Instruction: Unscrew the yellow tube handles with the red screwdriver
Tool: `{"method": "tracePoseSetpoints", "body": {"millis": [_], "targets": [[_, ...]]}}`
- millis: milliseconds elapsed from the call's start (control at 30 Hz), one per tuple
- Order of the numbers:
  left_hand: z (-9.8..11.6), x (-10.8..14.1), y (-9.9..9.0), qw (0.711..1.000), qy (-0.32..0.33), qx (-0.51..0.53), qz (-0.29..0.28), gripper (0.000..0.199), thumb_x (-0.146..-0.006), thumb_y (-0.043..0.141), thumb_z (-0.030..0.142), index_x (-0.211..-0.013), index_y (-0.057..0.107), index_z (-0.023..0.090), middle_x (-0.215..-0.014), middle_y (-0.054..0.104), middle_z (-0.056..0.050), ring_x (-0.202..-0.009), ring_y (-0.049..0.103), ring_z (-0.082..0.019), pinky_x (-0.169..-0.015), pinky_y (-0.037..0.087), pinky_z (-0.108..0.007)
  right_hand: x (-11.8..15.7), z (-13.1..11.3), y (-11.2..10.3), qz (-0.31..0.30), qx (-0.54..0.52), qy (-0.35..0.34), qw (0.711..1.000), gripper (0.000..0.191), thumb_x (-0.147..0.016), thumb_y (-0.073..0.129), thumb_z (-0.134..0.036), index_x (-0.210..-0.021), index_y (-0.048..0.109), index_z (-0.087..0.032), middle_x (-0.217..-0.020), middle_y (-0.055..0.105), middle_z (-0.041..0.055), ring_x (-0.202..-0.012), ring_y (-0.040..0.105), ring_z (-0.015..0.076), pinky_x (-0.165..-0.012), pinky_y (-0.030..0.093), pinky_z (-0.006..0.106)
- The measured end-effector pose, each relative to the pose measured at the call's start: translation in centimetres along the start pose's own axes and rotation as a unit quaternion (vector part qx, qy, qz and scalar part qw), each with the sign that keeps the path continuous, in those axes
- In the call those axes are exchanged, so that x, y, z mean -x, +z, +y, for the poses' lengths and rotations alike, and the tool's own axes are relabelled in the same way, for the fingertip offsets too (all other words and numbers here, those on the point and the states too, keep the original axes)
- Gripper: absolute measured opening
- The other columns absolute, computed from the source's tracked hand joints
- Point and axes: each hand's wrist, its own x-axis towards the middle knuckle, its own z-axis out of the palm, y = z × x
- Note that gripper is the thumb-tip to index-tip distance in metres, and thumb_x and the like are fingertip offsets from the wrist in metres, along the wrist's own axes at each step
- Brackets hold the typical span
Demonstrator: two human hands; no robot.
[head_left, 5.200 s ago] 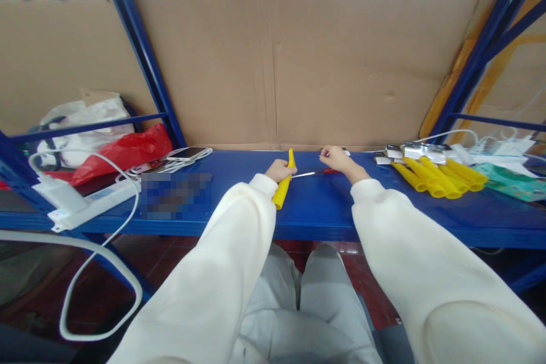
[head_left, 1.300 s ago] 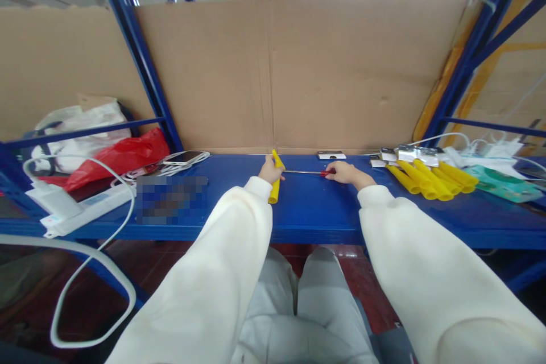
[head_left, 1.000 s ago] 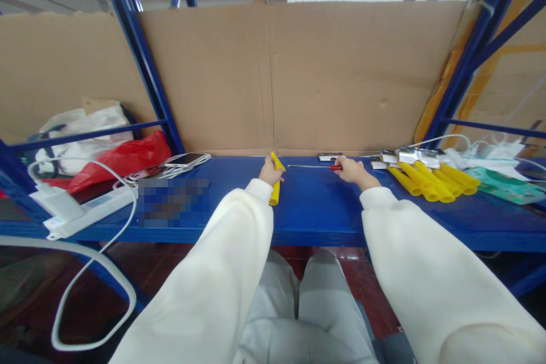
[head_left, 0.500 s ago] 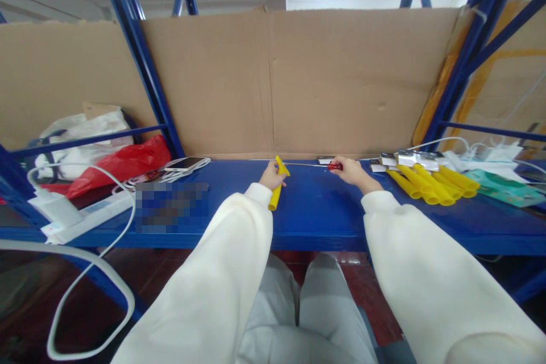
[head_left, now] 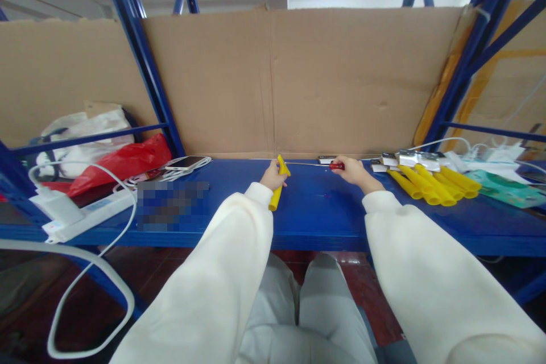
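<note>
At centre, the left hand (head_left: pixel 271 176) grips a yellow tube (head_left: pixel 275 195), the right hand (head_left: pixel 351 171) a red-handled screwdriver (head_left: pixel 336 166); more yellow tubes (head_left: pixel 431 185) lie right of frame on the blue tabletop (head_left: pixel 319 213)

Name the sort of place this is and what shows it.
Probably a makeshift workbench on storage racking: blue metal uprights frame a blue shelf backed by cardboard, and the right hand holds a red-handled tool.

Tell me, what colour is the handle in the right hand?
The handle is red, seen best in the head view.
</note>
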Motion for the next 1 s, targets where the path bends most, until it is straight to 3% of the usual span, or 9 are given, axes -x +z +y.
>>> {"method": "tracePoseSetpoints", "body": {"millis": [267,500,1000], "targets": [[0.4,0.5,-0.3,0.999,0.019,-0.049,-0.003,0.043,-0.089,0.063,0.004,-0.127,0.047,0.018,-0.109,0.075,-0.008,-0.052,0.065,-0.008,-0.05,0.049,-0.018,-0.1,0.9,0.2,-0.008,-0.025,-0.008,1.0,0.013,-0.083,0.067,-0.029,-0.095,0.069,-0.025,-0.094,0.077,0.0045,-0.091,0.068,0.0248,-0.086,0.048,0.039],[0.3,0.4,-0.3,0.998,0.021,-0.053,-0.005,0.044,-0.089,0.061,0.004,-0.129,0.046,0.017,-0.114,0.074,-0.01,-0.051,0.065,-0.008,-0.05,0.049,-0.019,-0.2,1.8,0.8,-0.034,-0.073,-0.029,0.996,0.017,-0.079,0.073,-0.037,-0.088,0.068,-0.023,-0.082,0.073,0.0028,-0.079,0.065,0.0204,-0.078,0.051,0.033],[0.2,0.2,-0.2,0.999,0.011,-0.047,0.003,0.045,-0.09,0.062,0.006,-0.13,0.046,0.018,-0.112,0.075,-0.009,-0.059,0.07,-0.011,-0.051,0.05,-0.019,-0.3,1.9,0.8,-0.027,-0.062,-0.026,0.997,0.02,-0.079,0.072,-0.04,-0.088,0.068,-0.023,-0.081,0.072,0.003,-0.079,0.065,0.0208,-0.077,0.051,0.033]]}}
